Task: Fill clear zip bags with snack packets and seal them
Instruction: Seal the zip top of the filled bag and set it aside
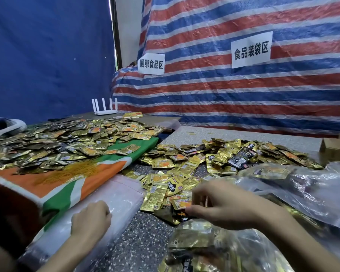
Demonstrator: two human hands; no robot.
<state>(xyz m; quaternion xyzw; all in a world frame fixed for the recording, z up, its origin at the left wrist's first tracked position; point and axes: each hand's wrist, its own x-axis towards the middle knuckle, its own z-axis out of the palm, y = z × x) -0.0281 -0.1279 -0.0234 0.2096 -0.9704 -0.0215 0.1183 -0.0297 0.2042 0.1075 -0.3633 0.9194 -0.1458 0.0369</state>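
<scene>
While the right hand (220, 205) reaches leftward over the worktop (145, 228) close to its near edge, its thumb and fingers (196, 195) pinch a gold packet (180, 203) just above a dark packet (177, 215) lying on the speckled surface. The left hand (90, 218) rests knuckles-up on a stack of empty bags (116, 195) along the worktop's left edge; its fingers are curled under, and whether they grip a bag cannot be told. A filled bag (200, 240) lies under the right wrist at the near edge, and more filled bags (302, 185) crowd the right edge. Beyond the hands a heap (224, 156) of loose packets covers the middle. A box (335, 148) sits at the far right corner. Leftward, an orange-green cloth (67, 185) bears a second heap (57, 138), with a router (104, 107) behind it.
</scene>
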